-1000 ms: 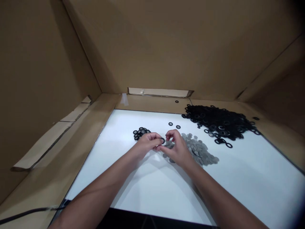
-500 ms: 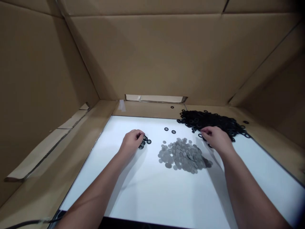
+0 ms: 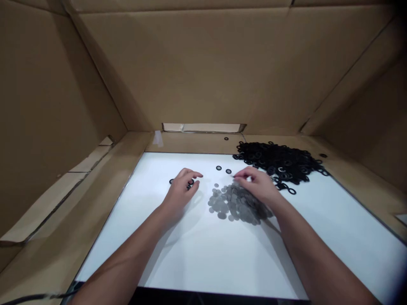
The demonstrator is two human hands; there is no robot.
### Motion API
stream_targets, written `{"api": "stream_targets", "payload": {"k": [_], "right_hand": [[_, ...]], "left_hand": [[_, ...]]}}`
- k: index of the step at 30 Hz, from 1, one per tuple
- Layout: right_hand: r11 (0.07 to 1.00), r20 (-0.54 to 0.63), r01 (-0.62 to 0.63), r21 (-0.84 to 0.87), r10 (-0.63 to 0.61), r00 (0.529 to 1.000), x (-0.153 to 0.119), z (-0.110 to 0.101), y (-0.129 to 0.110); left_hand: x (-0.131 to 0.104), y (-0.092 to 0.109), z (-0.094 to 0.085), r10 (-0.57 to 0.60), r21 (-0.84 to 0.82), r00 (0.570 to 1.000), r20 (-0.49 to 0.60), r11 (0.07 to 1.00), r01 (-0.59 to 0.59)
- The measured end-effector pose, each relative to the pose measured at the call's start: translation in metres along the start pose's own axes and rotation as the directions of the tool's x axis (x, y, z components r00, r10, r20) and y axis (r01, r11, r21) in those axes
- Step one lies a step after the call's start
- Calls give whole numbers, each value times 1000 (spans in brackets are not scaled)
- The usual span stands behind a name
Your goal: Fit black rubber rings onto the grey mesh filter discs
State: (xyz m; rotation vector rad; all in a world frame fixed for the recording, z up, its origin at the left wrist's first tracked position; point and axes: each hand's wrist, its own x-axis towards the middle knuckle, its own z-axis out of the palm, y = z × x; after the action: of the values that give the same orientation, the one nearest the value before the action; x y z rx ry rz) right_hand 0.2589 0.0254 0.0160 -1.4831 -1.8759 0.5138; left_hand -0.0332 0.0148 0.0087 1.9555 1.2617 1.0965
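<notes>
My left hand (image 3: 182,187) hovers flat, fingers apart, over a small cluster of black rings with grey centres (image 3: 190,182) and holds nothing. My right hand (image 3: 258,183) sits at the far edge of a heap of grey round discs (image 3: 232,204). Its thumb and forefinger are pinched, with a thin dark edge of a black ring (image 3: 234,175) showing at the tips. Behind it, at the back right, lies a large pile of black rings (image 3: 280,162). All of this rests on a bright white panel (image 3: 206,254).
Two loose filled rings (image 3: 223,170) lie between my hands, farther back. One ring (image 3: 226,138) sits on the cardboard ledge behind the panel. Tall cardboard walls (image 3: 203,67) close in the left, back and right. A dark cable (image 3: 28,298) runs along the near left corner.
My hands parted from the middle: the left went to the small ring cluster and opened its fingers. The right reached to the black ring pile, then came back over the grey discs.
</notes>
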Motion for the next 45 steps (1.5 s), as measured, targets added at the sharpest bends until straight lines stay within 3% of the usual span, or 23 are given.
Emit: {"api": "stream_targets", "payload": {"k": [2, 6, 10, 15, 21, 31, 40, 45], "right_hand": [[973, 167, 57, 222, -96, 981, -6, 21, -28], [947, 221, 7, 321, -82, 972, -12, 43, -52], [978, 299, -5, 211, -59, 952, -14, 35, -46], [979, 536, 205, -16, -165, 828, -21, 25, -44], [958, 532, 277, -75, -197, 824, -22, 32, -44], [869, 433, 467, -161, -363, 825, -19, 27, -51], [886, 401, 451, -110, -376, 835, -19, 25, -44], [939, 354, 330, -94, -278, 893, -17, 21, -45]], "left_hand": [[-4, 6, 7, 72, -29, 993, 91, 997, -69], [-7, 9, 15, 141, -40, 977, 157, 990, -137], [-3, 5, 12, 96, -27, 992, 88, 995, -94], [1, 3, 10, 28, -35, 999, 21, 999, -27], [-1, 4, 11, 22, -48, 998, 63, 999, -19], [-1, 3, 10, 15, -31, 997, 76, 999, -13], [0, 2, 11, 6, -29, 995, 99, 1000, -3], [0, 0, 12, 5, -24, 994, 112, 1000, -3]]}}
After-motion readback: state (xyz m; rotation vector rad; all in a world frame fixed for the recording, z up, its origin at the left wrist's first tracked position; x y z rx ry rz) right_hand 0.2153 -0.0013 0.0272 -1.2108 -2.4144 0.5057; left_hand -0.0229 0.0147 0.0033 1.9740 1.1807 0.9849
